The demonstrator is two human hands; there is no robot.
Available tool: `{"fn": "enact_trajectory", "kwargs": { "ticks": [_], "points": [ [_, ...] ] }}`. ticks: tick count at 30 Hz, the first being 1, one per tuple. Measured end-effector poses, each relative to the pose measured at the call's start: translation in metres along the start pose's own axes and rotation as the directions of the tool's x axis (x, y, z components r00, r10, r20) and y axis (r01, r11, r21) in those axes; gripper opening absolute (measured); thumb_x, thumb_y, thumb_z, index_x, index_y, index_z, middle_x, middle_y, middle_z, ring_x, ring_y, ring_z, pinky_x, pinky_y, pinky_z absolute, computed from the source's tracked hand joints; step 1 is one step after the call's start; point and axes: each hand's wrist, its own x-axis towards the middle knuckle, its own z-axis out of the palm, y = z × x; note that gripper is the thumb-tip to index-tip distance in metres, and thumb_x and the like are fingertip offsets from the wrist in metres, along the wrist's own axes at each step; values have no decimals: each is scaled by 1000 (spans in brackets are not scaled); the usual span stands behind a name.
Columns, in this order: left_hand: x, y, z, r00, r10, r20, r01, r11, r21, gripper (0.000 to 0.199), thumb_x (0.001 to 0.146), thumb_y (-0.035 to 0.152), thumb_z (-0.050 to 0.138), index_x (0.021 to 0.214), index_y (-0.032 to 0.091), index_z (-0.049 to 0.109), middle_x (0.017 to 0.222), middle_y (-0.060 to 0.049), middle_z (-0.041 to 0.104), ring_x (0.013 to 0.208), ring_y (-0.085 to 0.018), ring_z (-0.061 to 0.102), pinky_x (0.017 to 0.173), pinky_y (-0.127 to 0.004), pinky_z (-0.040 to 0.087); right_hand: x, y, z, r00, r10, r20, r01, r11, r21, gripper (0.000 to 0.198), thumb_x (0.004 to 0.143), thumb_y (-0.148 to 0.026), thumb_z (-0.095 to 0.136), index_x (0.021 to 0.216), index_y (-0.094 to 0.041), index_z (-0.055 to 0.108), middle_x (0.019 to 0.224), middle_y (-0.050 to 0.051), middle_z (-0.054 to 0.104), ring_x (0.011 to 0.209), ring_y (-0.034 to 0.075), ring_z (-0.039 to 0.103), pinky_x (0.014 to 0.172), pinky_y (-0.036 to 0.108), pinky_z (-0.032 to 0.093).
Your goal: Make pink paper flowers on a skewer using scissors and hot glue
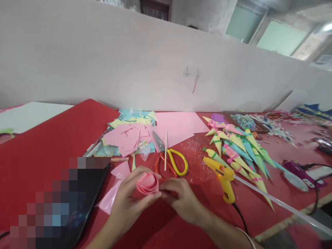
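A rolled piece of pink paper (147, 183), its layers curled into a spiral, sits in my left hand (129, 195), whose fingers wrap round it. My right hand (183, 199) pinches at the right edge of the roll; its fingertips are pressed together, and what lies between them is hard to make out. Just beyond the hands lie scissors (178, 162) with yellow and red handles, a thin wooden stick (166, 148) across them. To the right, a yellow glue gun (221, 176) with a long clear glue stick rests on the red table.
Cut pink paper pieces (129, 138) lie piled at the back left, beside a large pink sheet (178, 128). Several small paper cones (238, 148) with pompoms are heaped at right. A dark tablet-like device (85, 193) stands left. A white partition (129, 62) closes the back.
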Motion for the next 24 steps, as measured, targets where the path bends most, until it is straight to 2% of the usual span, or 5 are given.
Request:
{"fn": "enact_trajectory", "kwargs": {
  "ticks": [5, 9, 14, 19, 24],
  "points": [
    [-1, -6, 4, 981, -178, -78, 169, 979, -109, 14, 63, 31, 63, 71, 19, 61, 70, -2, 66, 68, -18, 60, 60, -25, 49, -2, -2, 0, 998, 5, 64, 1, 996, -92, 23, 86, -25, 45, 79, -18, 65, 72, 2, 63, 67, 12, 55, 63, 20, 39],
    [0, -1, 4, 978, -208, -6, 203, 959, -198, 11, 63, 28, 62, 58, 18, 60, 58, 0, 64, 53, -14, 58, 50, -21, 47, -2, -4, -1, 992, -16, 128, 32, 992, -124, 24, 87, -24, 43, 82, -20, 66, 73, 1, 64, 70, 12, 57, 66, 20, 40],
    [1, 4, 2, 977, -214, 17, 213, 955, -207, 10, 67, 26, 58, 61, 18, 58, 54, 2, 61, 46, -11, 55, 46, -20, 46, -3, -7, -1, 994, -10, 111, 20, 995, -96, 15, 80, -26, 53, 86, -21, 66, 73, 1, 64, 68, 13, 57, 65, 21, 43],
    [3, 1, -2, 996, -80, 37, 77, 992, 97, 10, 68, 29, 61, 71, 19, 62, 64, 1, 65, 57, -14, 59, 53, -21, 48, -3, -9, -6, 984, 1, -176, 5, 999, 33, 38, 73, -28, 60, 110, -23, 54, 95, 4, 60, 86, 17, 56, 79, 29, 44],
    [4, -8, -7, 978, 85, 192, -129, 965, 227, 14, 74, 26, 59, 86, 19, 61, 79, -1, 66, 68, -13, 61, 59, -18, 48, -4, -8, -10, 976, -134, -171, 147, 987, 65, 54, 74, -36, 60, 124, -29, 42, 114, 5, 51, 104, 20, 49, 90, 35, 40]
  ]
}}
